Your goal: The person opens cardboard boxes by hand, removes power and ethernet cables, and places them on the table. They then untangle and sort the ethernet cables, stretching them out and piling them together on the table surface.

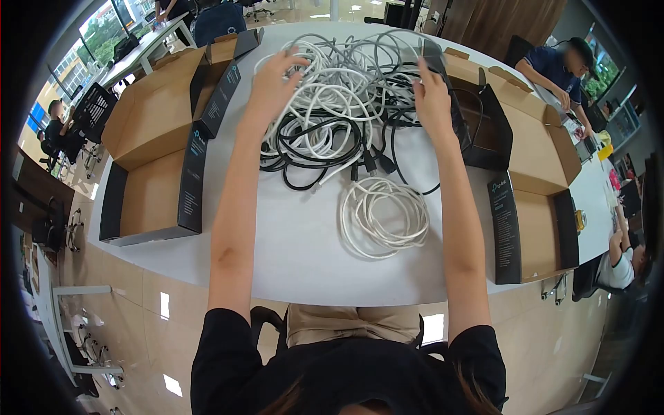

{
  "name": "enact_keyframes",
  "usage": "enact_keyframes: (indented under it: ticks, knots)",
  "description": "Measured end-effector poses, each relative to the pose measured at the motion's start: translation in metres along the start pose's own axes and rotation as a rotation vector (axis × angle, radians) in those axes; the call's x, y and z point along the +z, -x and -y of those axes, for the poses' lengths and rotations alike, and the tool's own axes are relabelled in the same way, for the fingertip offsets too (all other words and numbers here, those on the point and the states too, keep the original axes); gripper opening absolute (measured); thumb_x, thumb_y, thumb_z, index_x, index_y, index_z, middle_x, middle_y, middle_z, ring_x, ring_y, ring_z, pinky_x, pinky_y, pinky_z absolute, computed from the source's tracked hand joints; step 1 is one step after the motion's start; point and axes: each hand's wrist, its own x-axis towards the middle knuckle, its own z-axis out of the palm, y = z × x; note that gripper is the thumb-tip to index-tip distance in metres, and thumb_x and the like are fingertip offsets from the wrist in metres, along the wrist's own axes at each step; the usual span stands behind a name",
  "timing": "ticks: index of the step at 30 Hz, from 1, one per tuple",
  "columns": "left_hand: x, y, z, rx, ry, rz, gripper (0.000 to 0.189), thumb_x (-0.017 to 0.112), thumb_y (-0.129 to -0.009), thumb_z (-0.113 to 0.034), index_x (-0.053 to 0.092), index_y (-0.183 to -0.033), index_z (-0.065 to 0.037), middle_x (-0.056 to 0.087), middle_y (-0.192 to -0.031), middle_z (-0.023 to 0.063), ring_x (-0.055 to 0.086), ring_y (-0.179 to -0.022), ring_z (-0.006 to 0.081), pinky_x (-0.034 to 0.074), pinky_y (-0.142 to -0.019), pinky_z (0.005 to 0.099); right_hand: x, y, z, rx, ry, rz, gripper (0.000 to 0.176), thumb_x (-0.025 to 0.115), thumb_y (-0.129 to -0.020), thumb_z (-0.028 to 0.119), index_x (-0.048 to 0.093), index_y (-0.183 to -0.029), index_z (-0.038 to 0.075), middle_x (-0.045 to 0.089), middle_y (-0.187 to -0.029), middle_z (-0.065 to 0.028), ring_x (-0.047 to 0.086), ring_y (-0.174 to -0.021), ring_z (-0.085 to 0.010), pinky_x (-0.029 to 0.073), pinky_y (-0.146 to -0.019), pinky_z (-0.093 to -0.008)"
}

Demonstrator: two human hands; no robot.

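A large tangled heap of white, grey and black cables [332,90] lies on the white table. My left hand [275,83] is at the heap's left side, over the white loops, with thumb and fingers apart. On the opposite side, my right hand [433,100] reaches up beside grey and black cables. Its index finger is extended and the thumb is apart from it; grey cable passes close to the fingertip. Nearer to me is a separate coiled white cable [384,216]. Black plugs [373,164] stick out from the heap's front edge.
Open cardboard boxes with black outsides flank the heap: a left box [149,200], one behind it [220,90], a right box [536,235] and a dark box [484,131] beside my right hand. A person [564,69] sits at the table's far right.
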Motion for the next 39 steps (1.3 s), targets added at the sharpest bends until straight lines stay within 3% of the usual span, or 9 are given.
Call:
enact_keyframes:
  ticks: [2,6,16,21,23,26,30,37,39]
  knots:
    - [-0.002,0.0,-0.006,0.052,-0.107,0.024,0.024,0.058,-0.084,-0.011,0.065,-0.107,-0.014,0.048,-0.135,0.0107,0.045,-0.124,0.0292,0.034,-0.103,0.0378,0.011,0.006,-0.009,-0.099,0.237,-0.002,0.032,0.056,-0.088,0.013,0.059,-0.119,0.008,0.056,-0.114,-0.0166,0.058,-0.094,-0.0318,0.048,-0.079,-0.035]
    - [-0.028,-0.002,-0.028,0.143,0.018,-0.001,0.027,0.059,-0.086,-0.013,0.065,-0.112,-0.013,0.053,-0.131,0.0092,0.048,-0.123,0.0251,0.035,-0.102,0.0349,0.0,-0.011,-0.025,0.035,-0.365,0.027,0.03,0.058,-0.088,0.023,0.064,-0.11,0.004,0.064,-0.103,-0.0155,0.063,-0.077,-0.0274,0.049,-0.071,-0.035]
    - [-0.082,0.014,-0.091,0.131,0.353,0.169,0.022,0.059,-0.087,-0.014,0.066,-0.106,-0.004,0.067,-0.101,0.0056,0.063,-0.094,0.0162,0.046,-0.086,0.0297,-0.144,-0.006,0.033,0.041,-0.354,0.628,0.026,0.069,-0.078,0.02,0.068,-0.096,0.001,0.069,-0.083,-0.0113,0.061,-0.068,-0.0192,0.048,-0.068,-0.0294]
    - [-0.062,0.023,-0.124,0.147,0.313,0.577,0.018,0.063,-0.083,-0.015,0.067,-0.097,-0.005,0.066,-0.089,0.0062,0.061,-0.081,0.0146,0.048,-0.075,0.0276,-0.151,0.038,0.083,-0.201,-0.273,1.032,0.021,0.073,-0.071,0.023,0.067,-0.075,0.004,0.064,-0.069,-0.0073,0.062,-0.067,-0.0227,0.048,-0.062,-0.0328]
    - [-0.048,0.026,-0.132,0.224,0.293,0.765,0.017,0.064,-0.082,-0.017,0.068,-0.092,-0.004,0.065,-0.083,0.0058,0.061,-0.076,0.0154,0.048,-0.069,0.0274,-0.127,0.098,0.073,-0.405,-0.259,0.881,0.021,0.074,-0.069,0.025,0.066,-0.074,0.006,0.062,-0.067,-0.0085,0.062,-0.065,-0.0242,0.048,-0.059,-0.0343]
    - [-0.028,0.035,-0.137,0.228,0.278,0.904,0.017,0.067,-0.079,-0.019,0.068,-0.086,-0.004,0.065,-0.079,0.0056,0.06,-0.072,0.0167,0.048,-0.063,0.0277,-0.131,0.111,0.077,-0.147,-0.219,1.329,0.019,0.072,-0.068,0.023,0.066,-0.076,0.007,0.062,-0.066,-0.0091,0.061,-0.065,-0.0244,0.047,-0.059,-0.0338]
    - [-0.025,0.042,-0.145,0.222,0.313,0.975,0.022,0.073,-0.074,-0.022,0.069,-0.084,-0.003,0.065,-0.077,0.0065,0.06,-0.071,0.0177,0.048,-0.061,0.0287,-0.157,0.105,0.068,-0.034,-0.246,1.225,0.015,0.067,-0.072,0.017,0.062,-0.078,0.004,0.058,-0.068,-0.01,0.059,-0.07,-0.025,0.045,-0.062,-0.0331]
    - [-0.009,0.057,-0.152,0.414,0.26,0.884,0.044,0.079,-0.064,-0.032,0.067,-0.094,-0.003,0.064,-0.09,0.0065,0.06,-0.083,0.0225,0.047,-0.073,0.0324,-0.177,0.078,0.058,-0.023,-0.435,0.477,0.007,0.053,-0.09,0.008,0.05,-0.092,0.002,0.052,-0.081,-0.006,0.053,-0.073,-0.0173,0.045,-0.067,-0.0286]
    - [0.0,0.06,-0.157,0.511,0.248,0.769,0.045,0.079,-0.064,-0.032,0.066,-0.097,-0.004,0.063,-0.093,0.0056,0.059,-0.085,0.0236,0.047,-0.075,0.0335,-0.179,0.065,0.056,0.235,-0.658,0.455,0.007,0.045,-0.096,0.01,0.048,-0.095,0.004,0.053,-0.083,-0.0023,0.051,-0.072,-0.0105,0.045,-0.065,-0.0248]
